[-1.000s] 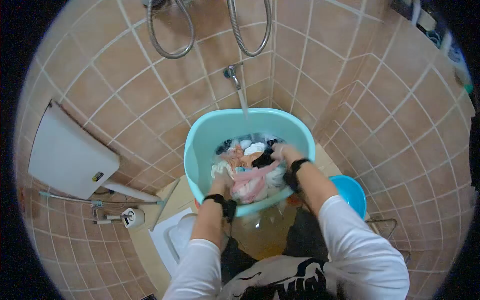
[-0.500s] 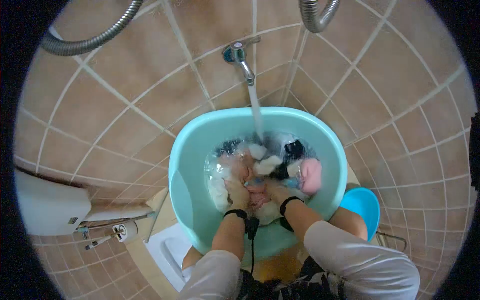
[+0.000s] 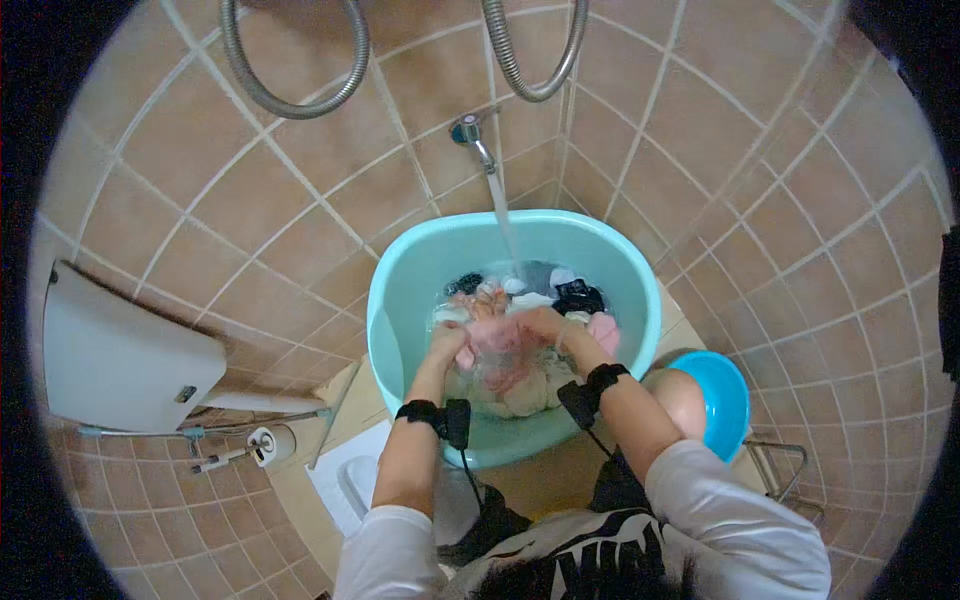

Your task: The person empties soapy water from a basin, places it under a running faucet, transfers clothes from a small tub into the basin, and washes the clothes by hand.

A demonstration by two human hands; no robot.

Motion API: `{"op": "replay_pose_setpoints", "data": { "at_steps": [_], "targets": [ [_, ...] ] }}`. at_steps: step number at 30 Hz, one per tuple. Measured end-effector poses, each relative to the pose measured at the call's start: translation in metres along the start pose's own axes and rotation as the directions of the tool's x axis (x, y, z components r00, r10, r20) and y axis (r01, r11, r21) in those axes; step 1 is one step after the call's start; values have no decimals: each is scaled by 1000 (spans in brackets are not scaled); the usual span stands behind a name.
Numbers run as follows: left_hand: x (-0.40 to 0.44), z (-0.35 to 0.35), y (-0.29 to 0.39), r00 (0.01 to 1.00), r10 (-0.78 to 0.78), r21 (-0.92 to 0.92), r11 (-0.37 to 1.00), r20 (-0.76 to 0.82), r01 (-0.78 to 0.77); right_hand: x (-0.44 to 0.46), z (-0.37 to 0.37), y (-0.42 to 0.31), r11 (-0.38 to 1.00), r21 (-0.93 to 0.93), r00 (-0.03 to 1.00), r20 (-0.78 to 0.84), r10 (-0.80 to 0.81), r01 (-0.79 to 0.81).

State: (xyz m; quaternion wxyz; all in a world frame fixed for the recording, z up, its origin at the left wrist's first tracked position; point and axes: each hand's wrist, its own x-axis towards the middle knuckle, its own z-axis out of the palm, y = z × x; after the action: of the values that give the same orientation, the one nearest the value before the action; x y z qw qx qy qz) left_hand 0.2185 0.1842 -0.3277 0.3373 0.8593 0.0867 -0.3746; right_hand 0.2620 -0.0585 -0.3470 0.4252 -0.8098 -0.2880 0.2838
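Observation:
A large turquoise basin (image 3: 388,370) holds water and several pieces of laundry. Between my hands a wet pink cloth (image 3: 500,340) is raised at the water's surface, blurred by motion. My left hand (image 3: 448,342) grips its left side. On the other side my right hand (image 3: 543,326) is closed on the cloth, its fingers partly hidden. Cream fabric (image 3: 530,392) lies in the water nearer to me. Black cloth (image 3: 578,297) and another pink piece (image 3: 603,330) float to the right. Water runs from the tap (image 3: 482,152) into the back of the basin.
Two metal hoses (image 3: 300,108) hang above, in front of the tiled walls. At the right is a smaller blue basin (image 3: 730,400) by my knee. On the left are a white box (image 3: 130,350), a toilet roll (image 3: 273,446) and a white floor fixture (image 3: 350,480).
Both hands have come up from among the submerged laundry, lifting the pink cloth between them. The view has shifted, and the water still runs.

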Motion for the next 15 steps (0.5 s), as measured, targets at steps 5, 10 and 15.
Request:
{"op": "replay_pose_setpoints", "data": {
  "at_steps": [5, 10, 15],
  "targets": [
    [-146, 5, 111, 990, -131, -999, -5, -48, -49, -54, -17, -164, 616, 756, 967, -253, -38, 222],
    [-73, 38, 74, 904, 408, -944, -330, -126, 17, -63, 48, -196, 928, -208, 776, -509, -372, 309],
    [-35, 57, 66, 878, 434, -921, -389, -202, -20, -65, 45, -209, 978, -206, 769, -631, -101, -40]
  ]
}}
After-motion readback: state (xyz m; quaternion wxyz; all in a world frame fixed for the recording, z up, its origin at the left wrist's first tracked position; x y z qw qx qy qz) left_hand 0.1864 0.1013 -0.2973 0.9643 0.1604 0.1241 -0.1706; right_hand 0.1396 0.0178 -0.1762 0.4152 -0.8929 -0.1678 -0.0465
